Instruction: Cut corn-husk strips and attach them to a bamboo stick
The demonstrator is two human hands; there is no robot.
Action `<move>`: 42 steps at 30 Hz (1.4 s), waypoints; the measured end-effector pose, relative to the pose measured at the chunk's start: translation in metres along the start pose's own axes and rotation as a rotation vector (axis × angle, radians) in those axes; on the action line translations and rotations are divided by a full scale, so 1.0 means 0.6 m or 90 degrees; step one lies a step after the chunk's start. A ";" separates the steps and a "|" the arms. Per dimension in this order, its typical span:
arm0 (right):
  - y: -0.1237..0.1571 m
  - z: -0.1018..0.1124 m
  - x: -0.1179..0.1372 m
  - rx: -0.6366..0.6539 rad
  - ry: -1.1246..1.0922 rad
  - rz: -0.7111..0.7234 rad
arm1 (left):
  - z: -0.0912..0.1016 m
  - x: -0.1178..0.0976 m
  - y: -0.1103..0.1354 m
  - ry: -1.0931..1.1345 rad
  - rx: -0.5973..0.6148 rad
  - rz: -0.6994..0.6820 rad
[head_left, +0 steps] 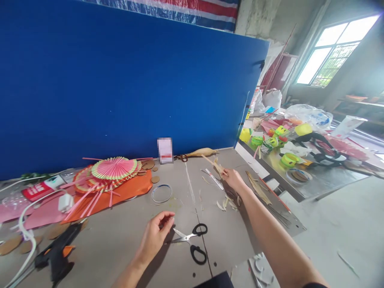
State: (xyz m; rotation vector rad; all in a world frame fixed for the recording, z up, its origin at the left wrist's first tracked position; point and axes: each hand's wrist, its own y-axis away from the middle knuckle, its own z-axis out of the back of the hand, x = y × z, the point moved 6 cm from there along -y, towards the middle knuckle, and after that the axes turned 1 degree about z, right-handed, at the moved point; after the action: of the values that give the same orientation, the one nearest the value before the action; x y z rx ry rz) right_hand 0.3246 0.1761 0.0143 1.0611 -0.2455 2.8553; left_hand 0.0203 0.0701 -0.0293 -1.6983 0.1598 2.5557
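Note:
My left hand [156, 234] hovers low over the grey table [126, 236], fingers pinched together beside the blades of black-handled scissors [192, 240]; what it pinches, if anything, is too small to see. My right hand [232, 179] reaches far across the table and grips a thin pale dried leaf strip [213, 163]. More pale strips [226, 204] lie scattered under that forearm. A white pen [214, 179] lies just left of the right hand.
Pink and green paper fans [111, 172] rest on orange paper at left. A black glue gun [57, 252] lies front left. A clear tape ring [161, 193] sits mid-table. A blue board [120, 80] stands behind. Another cluttered table [300, 160] is at right.

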 end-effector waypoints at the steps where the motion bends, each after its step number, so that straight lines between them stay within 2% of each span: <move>1: 0.000 0.005 0.010 -0.005 -0.021 0.007 | 0.001 -0.006 -0.002 -0.014 -0.006 -0.016; 3: 0.009 0.016 0.042 -0.012 -0.075 0.034 | 0.005 -0.027 -0.008 -0.047 -0.022 -0.069; 5: 0.033 0.021 0.089 0.012 -0.150 0.071 | 0.006 -0.063 -0.016 -0.090 -0.036 -0.155; 7: 0.068 0.010 0.145 0.138 -0.355 0.096 | -0.002 -0.111 -0.022 -0.131 -0.016 -0.275; 9: 0.100 -0.002 0.188 0.255 -0.464 0.080 | -0.018 -0.149 -0.026 -0.130 0.053 -0.337; 11: 0.111 -0.002 0.206 0.281 -0.555 0.046 | -0.038 -0.166 -0.031 -0.083 0.158 -0.303; 13: 0.100 0.000 0.197 0.243 -0.639 -0.020 | -0.052 -0.163 -0.034 0.010 0.216 -0.208; 16: 0.070 -0.012 0.162 0.188 -0.746 -0.133 | -0.069 -0.140 -0.031 0.232 0.265 -0.052; 19: 0.050 -0.037 0.140 0.164 -0.785 -0.170 | -0.083 -0.114 -0.024 0.414 0.295 0.070; 21: 0.044 -0.052 0.132 0.137 -0.803 -0.176 | -0.087 -0.104 -0.023 0.491 0.301 0.109; 24: 0.049 -0.068 0.128 0.102 -0.825 -0.179 | -0.082 -0.097 -0.026 0.518 0.262 0.098; 26: 0.065 -0.079 0.132 0.122 -0.822 -0.189 | -0.073 -0.096 -0.031 0.494 0.212 0.063; 30: 0.128 -0.112 0.151 0.276 -0.755 -0.257 | -0.047 -0.096 -0.036 0.391 0.078 -0.028; 32: 0.160 -0.126 0.166 0.343 -0.725 -0.246 | -0.038 -0.095 -0.035 0.342 0.042 -0.059; 36: 0.182 -0.134 0.176 0.321 -0.709 -0.189 | -0.034 -0.089 -0.032 0.307 0.030 -0.070; 42: 0.178 -0.146 0.169 0.293 -0.717 -0.195 | -0.035 -0.085 -0.020 0.307 0.047 -0.057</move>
State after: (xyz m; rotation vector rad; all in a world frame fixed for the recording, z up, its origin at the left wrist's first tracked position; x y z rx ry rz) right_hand 0.1777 0.0892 0.0024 2.4143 0.4958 1.7777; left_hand 0.0606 0.0794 0.0091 -2.2004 0.1942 2.0086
